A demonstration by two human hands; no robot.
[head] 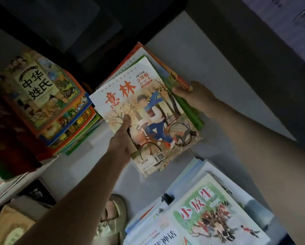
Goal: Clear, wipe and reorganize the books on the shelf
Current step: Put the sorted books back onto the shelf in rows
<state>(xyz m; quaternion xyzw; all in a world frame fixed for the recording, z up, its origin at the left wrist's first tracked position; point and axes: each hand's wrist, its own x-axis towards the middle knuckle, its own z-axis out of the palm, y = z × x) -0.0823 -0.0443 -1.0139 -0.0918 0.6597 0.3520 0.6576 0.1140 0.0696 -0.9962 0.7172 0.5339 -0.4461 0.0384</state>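
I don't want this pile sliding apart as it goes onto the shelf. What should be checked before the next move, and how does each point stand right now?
1. Left hand grip on the held stack: thumb lies on the top cover. Ok.
2. Right hand grip: holds the opposite edge. Ok.
3. Stack squared up: the lower books fan out past the top cover. Not ok.
4. Bare shelf surface beside the stack to set it on. Ok.
5. Gap to the left pile: the stack's corner is very close to it. Cannot tell if they touch.
6. Shelf wiped: too dim. Cannot tell.
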